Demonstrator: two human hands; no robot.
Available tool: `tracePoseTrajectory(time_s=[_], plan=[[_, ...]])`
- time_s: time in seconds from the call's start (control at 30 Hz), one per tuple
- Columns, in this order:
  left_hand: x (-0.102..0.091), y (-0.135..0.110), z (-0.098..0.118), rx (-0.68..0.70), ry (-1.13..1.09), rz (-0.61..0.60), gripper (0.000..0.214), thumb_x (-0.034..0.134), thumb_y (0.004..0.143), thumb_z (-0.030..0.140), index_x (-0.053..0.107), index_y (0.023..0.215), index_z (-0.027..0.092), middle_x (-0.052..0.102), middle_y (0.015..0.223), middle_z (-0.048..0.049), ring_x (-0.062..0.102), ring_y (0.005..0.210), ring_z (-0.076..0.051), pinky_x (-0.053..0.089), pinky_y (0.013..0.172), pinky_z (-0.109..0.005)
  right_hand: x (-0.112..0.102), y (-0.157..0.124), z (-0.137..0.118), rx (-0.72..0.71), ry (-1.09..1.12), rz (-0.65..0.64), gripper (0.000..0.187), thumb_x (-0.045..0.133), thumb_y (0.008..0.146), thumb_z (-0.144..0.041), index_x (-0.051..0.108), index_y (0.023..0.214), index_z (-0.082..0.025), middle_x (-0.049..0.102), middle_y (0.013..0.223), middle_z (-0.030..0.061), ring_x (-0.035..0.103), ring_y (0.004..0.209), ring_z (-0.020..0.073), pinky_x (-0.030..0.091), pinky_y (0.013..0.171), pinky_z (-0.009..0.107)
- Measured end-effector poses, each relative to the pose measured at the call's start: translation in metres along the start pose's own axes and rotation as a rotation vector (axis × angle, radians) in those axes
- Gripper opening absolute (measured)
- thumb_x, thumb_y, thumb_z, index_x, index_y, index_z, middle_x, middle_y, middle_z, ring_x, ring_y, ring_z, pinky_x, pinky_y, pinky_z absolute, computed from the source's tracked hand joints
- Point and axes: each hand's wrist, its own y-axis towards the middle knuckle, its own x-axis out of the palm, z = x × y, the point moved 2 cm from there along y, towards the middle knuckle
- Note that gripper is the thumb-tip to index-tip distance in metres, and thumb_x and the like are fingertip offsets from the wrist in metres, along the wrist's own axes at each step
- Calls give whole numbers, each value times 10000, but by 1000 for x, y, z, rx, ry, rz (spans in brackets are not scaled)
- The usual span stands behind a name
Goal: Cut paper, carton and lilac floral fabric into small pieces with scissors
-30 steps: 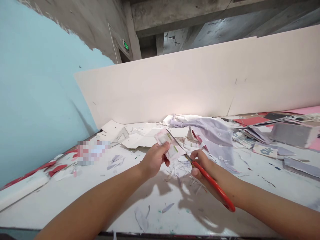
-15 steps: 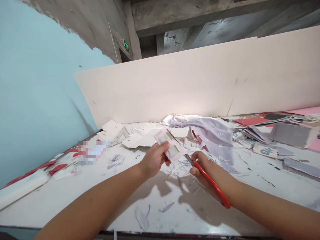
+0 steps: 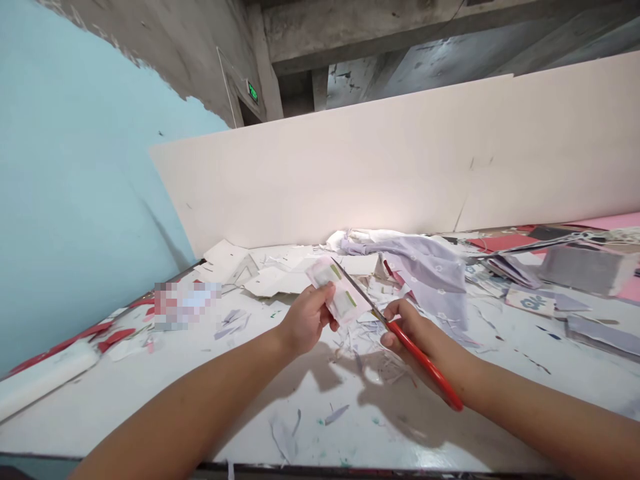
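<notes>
Pale pink, a small patterned piece (image 3: 346, 301) is sitting just off my view's centre, toward five o'clock; I am seeing the left hand (image 3: 306, 321) pinching it between thumb and fingers, while the right hand (image 3: 417, 327) is curling around red-handled scissors (image 3: 425, 365), blades running along the piece's two o'clock edge. Lilac cloth (image 3: 435, 267) is lying toward three o'clock.

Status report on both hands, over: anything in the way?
Left hand pinching flat, pink-edged, pale rectangular piece. Right hand holding red-handled metal scissors, blades along piece's right side. Loose pale strips on white table below, none seen blocking blades.
</notes>
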Motion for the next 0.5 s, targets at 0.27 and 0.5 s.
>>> tracePoseTrajectory(time_s=[0.27,0.5], plan=[[-4,1,-2,-20,75,44,319,556,736,394,563,565,125,511,457,6,451,389,-74,374,396,-198,-3,-5,-1,-230,96,-20,441,363,838,-572,188,1078,-244,478,703,-40,436,523,107,406,525,253],[-3,0,-4,-19,81,10,344,563,739,419,546,553,130,497,463,14,455,410,-72,374,402,-191,-4,-4,0,-227,74,-34,404,322,845,-588,233,1037,-244,496,724,-16,449,540,119,396,507,253]])
